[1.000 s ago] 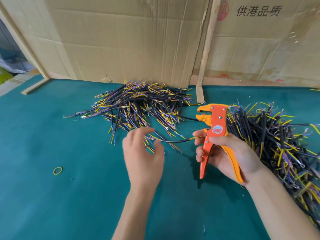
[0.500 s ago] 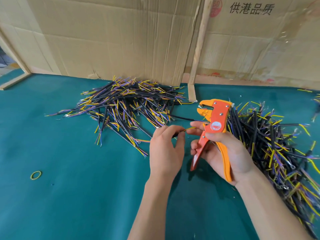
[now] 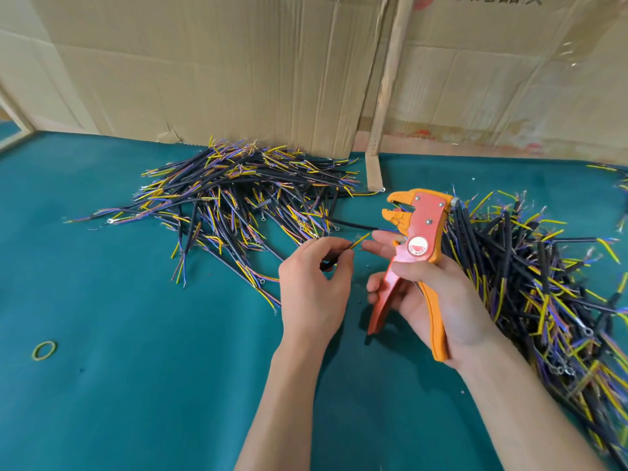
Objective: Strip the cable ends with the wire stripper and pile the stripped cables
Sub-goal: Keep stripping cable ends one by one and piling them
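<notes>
Left hand (image 3: 314, 287): knuckles up, pinching a cable (image 3: 353, 244); yellow tip aimed up-right toward stripper
Right hand (image 3: 438, 297): palm up, gripping wire stripper (image 3: 416, 246); head up, handles down

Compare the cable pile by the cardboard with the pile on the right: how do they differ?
The left pile lies against the cardboard, spread fairly flat, its cables mostly lengthwise side to side. The right pile sits behind the right hand and stripper, looks taller and more tangled, and runs out of frame. Both hold black cables with yellow and purple ends on the green table.
</notes>
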`<action>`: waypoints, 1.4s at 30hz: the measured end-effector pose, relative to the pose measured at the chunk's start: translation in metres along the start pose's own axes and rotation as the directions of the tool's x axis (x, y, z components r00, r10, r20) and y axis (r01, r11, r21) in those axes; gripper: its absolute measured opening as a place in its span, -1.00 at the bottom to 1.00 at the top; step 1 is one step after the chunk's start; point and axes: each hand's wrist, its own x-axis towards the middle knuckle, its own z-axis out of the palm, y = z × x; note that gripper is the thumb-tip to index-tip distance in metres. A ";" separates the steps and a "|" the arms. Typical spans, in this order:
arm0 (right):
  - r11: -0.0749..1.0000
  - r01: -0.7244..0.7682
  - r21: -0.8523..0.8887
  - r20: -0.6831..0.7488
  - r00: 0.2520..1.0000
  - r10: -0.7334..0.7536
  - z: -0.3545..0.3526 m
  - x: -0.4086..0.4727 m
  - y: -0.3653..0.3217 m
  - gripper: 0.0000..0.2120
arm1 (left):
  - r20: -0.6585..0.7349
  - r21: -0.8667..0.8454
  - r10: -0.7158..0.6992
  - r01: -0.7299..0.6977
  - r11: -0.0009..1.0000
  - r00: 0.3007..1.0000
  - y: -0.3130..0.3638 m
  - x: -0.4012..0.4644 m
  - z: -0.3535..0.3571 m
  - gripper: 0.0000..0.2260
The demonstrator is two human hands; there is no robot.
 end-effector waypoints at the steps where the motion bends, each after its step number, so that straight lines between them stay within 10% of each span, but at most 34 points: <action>1: 1.000 0.011 0.011 -0.008 1.000 -0.011 0.000 0.000 0.000 -0.51 | -0.001 0.000 -0.004 0.004 1.000 1.000 0.000 0.000 0.000 -0.91; 25: 0.962 -0.034 -0.269 0.001 0.999 0.036 0.012 -0.005 -0.001 -0.55 | -0.192 -0.095 -0.052 0.034 0.995 0.980 0.004 0.004 -0.006 -0.90; 42: 0.967 -0.054 -0.251 0.018 0.998 0.060 0.019 -0.007 -0.001 -0.54 | 0.031 -0.124 -0.087 0.090 0.988 0.996 -0.002 0.004 -0.003 -0.78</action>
